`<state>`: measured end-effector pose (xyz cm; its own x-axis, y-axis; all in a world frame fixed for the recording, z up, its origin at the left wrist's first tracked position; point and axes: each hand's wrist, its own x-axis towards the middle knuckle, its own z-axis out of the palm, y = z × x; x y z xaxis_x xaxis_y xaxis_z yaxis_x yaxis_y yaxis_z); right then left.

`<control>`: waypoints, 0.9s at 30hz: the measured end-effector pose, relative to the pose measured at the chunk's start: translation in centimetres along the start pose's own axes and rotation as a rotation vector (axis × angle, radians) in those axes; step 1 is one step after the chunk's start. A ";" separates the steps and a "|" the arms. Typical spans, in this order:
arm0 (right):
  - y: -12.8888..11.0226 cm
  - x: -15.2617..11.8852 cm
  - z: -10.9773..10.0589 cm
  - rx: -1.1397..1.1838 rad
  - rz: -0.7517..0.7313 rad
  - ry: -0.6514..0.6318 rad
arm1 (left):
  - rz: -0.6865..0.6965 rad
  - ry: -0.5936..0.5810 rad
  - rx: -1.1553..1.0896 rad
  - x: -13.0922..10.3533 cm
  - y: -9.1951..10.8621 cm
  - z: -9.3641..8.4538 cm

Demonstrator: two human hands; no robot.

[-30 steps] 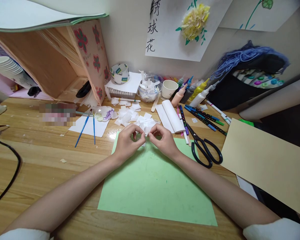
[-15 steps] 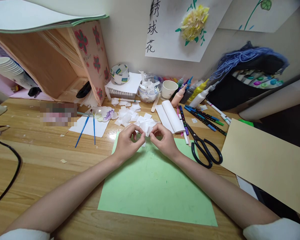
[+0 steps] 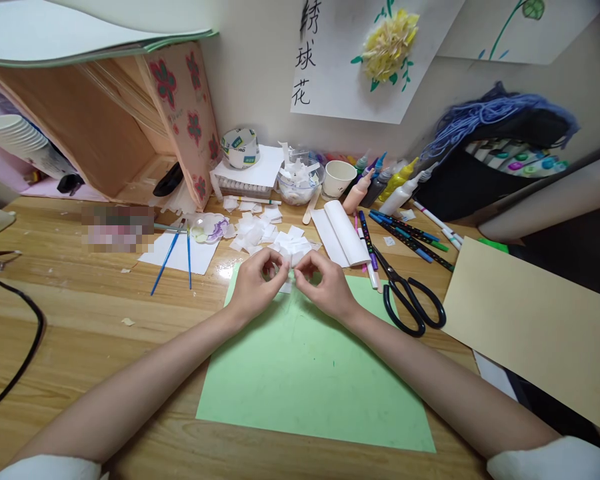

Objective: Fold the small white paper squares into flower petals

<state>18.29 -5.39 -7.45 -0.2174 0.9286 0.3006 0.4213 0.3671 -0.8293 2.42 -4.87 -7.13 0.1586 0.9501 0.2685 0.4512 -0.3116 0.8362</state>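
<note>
The right hand (image 3: 326,285) has shifted nearer the left hand (image 3: 255,283).

Paper scraps (image 3: 253,232) left of scissors (image 3: 399,277)

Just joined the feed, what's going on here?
A person's bare left hand and bare right hand are curled close together over the far part of a green rectangular paper sheet; whether they pinch anything is too small to tell. Small white paper pieces lie heaped just beyond. Black-handled metal scissors lie at the sheet's right edge.

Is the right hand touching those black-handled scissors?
Apart: the head view shows green paper between the right hand and the black-handled scissors.
</note>
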 end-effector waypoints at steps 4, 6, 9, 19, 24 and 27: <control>0.0 0.0 -0.1 0.081 0.068 -0.028 | 0.096 -0.005 0.022 -0.2 0.1 0.0; 0.0 0.0 -0.1 0.086 0.094 -0.032 | 0.134 -0.014 0.023 -0.4 0.2 0.0; 0.0 0.0 -0.1 0.055 0.088 -0.044 | 0.145 -0.007 0.013 -0.4 0.2 0.0; 0.3 -0.1 0.0 0.037 0.004 0.069 | 0.021 -0.049 -0.048 0.0 0.2 -0.1; 0.5 -0.3 0.0 0.043 -0.028 0.146 | 0.005 -0.091 -0.072 0.1 0.2 -0.2; 0.7 -0.4 -0.1 0.041 -0.040 0.174 | 0.021 -0.101 -0.061 0.0 0.3 -0.3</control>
<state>18.70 -5.49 -8.08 -0.0763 0.9098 0.4079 0.3781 0.4049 -0.8325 2.33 -4.93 -6.78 0.2568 0.9364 0.2390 0.3931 -0.3271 0.8594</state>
